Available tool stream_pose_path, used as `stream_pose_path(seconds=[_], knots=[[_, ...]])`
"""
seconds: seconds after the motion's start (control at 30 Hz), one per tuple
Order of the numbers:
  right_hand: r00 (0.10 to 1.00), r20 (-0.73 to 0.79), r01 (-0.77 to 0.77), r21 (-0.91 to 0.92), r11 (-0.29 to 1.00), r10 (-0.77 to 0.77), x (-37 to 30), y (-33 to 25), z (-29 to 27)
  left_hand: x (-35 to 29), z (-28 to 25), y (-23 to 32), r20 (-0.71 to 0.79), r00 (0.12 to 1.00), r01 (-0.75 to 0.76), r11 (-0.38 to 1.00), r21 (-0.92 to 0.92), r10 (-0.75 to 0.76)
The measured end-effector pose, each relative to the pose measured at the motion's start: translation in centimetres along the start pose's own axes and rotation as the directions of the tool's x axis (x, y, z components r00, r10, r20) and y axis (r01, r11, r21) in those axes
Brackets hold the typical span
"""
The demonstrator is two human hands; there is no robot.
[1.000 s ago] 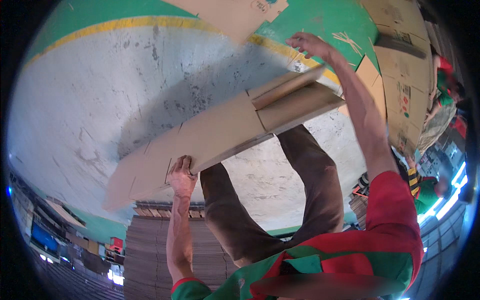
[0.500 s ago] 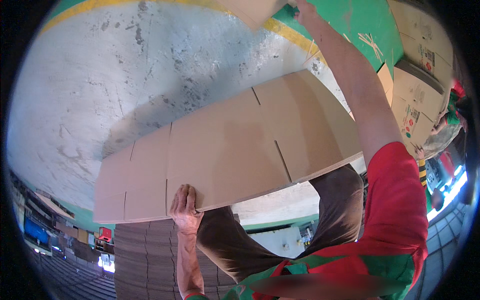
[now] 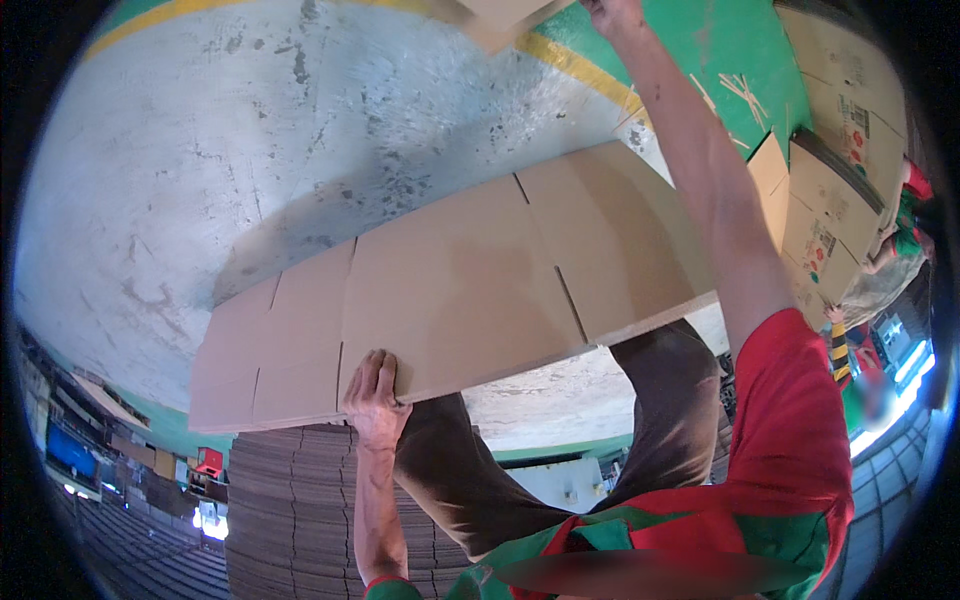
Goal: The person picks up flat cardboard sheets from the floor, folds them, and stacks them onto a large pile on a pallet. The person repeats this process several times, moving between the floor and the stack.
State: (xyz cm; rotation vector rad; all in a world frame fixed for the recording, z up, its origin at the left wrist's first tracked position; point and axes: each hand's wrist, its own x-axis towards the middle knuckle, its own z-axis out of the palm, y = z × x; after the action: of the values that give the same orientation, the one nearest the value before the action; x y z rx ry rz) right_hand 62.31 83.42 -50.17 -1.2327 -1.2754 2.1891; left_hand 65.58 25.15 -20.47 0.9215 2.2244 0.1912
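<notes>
A long, flattened cardboard box (image 3: 450,300) with slots and creases stretches across the middle in front of me, tilted up toward the right. My left hand (image 3: 376,400) grips its near edge, fingers curled over the top face. My right arm reaches far forward over the box's right end. At the upper rim, my right hand (image 3: 615,14) is partly cut off by the picture edge, so its grip cannot be made out. Just left of those fingers is the corner of another cardboard piece (image 3: 500,22).
A tall stack of flattened cardboard (image 3: 290,510) stands at lower left. Printed cardboard stacks (image 3: 825,210) rise on the right, with another person's hand (image 3: 834,314) near them. Thin strips (image 3: 742,95) lie on the green floor (image 3: 690,40) beyond a yellow line (image 3: 575,62).
The cardboard piece at the top has shifted slightly left and up. My right hand has moved a little upward, while the left keeps its grip as the long box's left end rises slightly.
</notes>
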Motion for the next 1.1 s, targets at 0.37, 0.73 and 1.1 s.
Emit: stream_pose_path(seconds=[0.37, 0.73, 1.1], knots=[[0.957, -0.21, 0.06, -0.534, 0.843, -0.201, -33.0, -14.7, 18.6, 0.0, -2.8, 0.9, 0.366, 0.924, -0.068, 0.99, -0.125, 0.11], [0.906, 0.399, 0.352, -0.517, 0.78, -0.145, -49.7, -13.3, 33.6, 4.6, -28.9, 9.7, -0.404, 0.907, -0.211, 0.958, -0.194, 0.118], [0.812, 0.583, 0.394, -0.516, 0.761, -0.025, -51.8, -8.3, 33.6, -2.9, -33.5, -8.2, -0.457, 0.767, -0.033, 0.684, -0.729, -0.45]])
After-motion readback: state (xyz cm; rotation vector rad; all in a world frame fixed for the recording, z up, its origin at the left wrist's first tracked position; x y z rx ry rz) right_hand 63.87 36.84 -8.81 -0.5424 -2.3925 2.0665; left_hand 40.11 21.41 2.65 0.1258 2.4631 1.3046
